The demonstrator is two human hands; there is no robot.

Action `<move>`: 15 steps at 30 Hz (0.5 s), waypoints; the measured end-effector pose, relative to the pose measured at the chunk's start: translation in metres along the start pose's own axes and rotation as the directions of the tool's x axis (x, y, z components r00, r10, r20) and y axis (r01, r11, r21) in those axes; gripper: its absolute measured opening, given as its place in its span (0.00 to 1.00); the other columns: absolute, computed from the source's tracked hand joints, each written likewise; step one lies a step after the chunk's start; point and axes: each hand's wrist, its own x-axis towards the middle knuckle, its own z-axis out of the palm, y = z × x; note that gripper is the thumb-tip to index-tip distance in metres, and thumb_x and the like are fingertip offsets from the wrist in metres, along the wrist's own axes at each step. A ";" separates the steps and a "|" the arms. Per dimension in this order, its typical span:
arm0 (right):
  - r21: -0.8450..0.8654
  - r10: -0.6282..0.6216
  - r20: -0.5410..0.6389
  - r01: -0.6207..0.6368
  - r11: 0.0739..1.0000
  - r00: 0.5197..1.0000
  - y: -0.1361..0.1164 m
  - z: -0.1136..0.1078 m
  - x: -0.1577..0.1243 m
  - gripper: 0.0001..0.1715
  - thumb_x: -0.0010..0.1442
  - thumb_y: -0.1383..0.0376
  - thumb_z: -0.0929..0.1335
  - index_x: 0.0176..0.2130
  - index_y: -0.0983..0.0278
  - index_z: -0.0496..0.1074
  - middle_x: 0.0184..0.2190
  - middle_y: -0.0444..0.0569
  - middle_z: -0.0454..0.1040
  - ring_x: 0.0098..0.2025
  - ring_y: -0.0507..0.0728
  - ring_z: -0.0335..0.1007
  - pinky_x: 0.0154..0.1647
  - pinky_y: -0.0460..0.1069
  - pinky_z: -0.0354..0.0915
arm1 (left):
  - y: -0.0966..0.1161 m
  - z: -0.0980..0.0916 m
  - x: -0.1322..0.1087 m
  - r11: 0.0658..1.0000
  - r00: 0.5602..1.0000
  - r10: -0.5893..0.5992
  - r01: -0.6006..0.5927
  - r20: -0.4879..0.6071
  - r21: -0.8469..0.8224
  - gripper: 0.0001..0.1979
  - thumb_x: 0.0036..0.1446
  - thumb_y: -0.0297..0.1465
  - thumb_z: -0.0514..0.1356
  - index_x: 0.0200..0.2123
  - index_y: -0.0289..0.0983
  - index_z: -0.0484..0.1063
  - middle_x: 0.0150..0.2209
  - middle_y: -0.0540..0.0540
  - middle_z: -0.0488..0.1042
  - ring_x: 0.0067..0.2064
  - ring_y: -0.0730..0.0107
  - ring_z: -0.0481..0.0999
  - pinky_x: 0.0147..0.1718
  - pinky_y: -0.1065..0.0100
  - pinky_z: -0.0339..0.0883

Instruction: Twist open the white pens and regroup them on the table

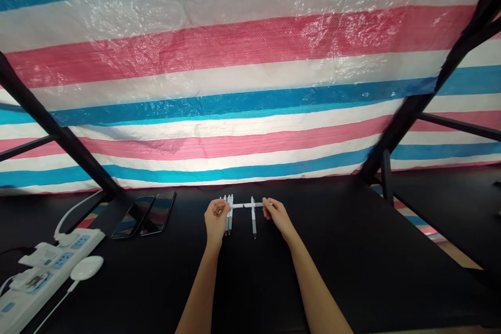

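Now my left hand and right hand pinch a white pen by its ends, across the lying pens on the black tabletop; a slackened grip could drop it and scatter them.

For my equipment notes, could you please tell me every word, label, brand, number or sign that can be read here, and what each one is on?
White charger: small printed text, too small to read.
White power strip: small markings, too small to read.
White pens: any printing is too small to make out.
No text is legible.
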 end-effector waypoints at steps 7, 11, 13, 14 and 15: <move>-0.020 0.015 -0.014 -0.016 1.000 1.000 0.004 0.000 0.001 0.30 0.52 0.43 0.64 0.16 0.63 0.62 0.15 0.43 0.62 0.18 0.50 0.56 0.21 0.46 0.53 | -0.002 -0.001 0.000 0.999 0.999 0.025 -0.025 0.020 0.023 0.10 0.44 0.34 0.64 0.27 0.35 0.67 0.22 0.51 0.70 0.27 0.73 0.73 0.30 0.71 0.67; -0.049 0.010 -0.007 -0.010 0.999 1.000 0.003 0.000 0.001 0.31 0.53 0.43 0.63 0.14 0.63 0.61 0.14 0.43 0.61 0.18 0.50 0.56 0.22 0.46 0.53 | -0.003 -0.002 -0.001 0.999 0.999 0.029 -0.029 0.023 0.034 0.10 0.44 0.34 0.64 0.25 0.36 0.66 0.21 0.52 0.70 0.26 0.73 0.73 0.29 0.71 0.65; -0.052 0.010 -0.013 -0.011 0.999 1.000 0.002 0.000 0.000 0.32 0.53 0.43 0.63 0.13 0.63 0.60 0.14 0.43 0.60 0.18 0.50 0.55 0.23 0.47 0.53 | -0.003 -0.002 -0.001 0.999 0.999 0.035 -0.035 0.024 0.035 0.10 0.44 0.34 0.64 0.25 0.36 0.65 0.21 0.52 0.70 0.26 0.73 0.72 0.28 0.72 0.65; -0.051 0.012 -0.016 -0.013 0.999 1.000 0.001 0.000 0.000 0.32 0.52 0.42 0.63 0.13 0.63 0.60 0.14 0.43 0.61 0.18 0.50 0.55 0.23 0.47 0.53 | -0.004 -0.002 -0.001 0.999 0.999 0.039 -0.040 0.025 0.035 0.11 0.44 0.34 0.64 0.24 0.36 0.65 0.21 0.52 0.70 0.26 0.73 0.72 0.28 0.72 0.65; -0.049 0.013 -0.018 -0.014 0.999 1.000 0.000 0.000 0.000 0.33 0.52 0.42 0.63 0.12 0.63 0.59 0.14 0.43 0.61 0.18 0.50 0.55 0.23 0.47 0.53 | -0.004 -0.002 -0.001 0.998 0.999 0.042 -0.043 0.026 0.035 0.11 0.44 0.34 0.64 0.24 0.36 0.65 0.21 0.51 0.70 0.26 0.73 0.72 0.28 0.72 0.65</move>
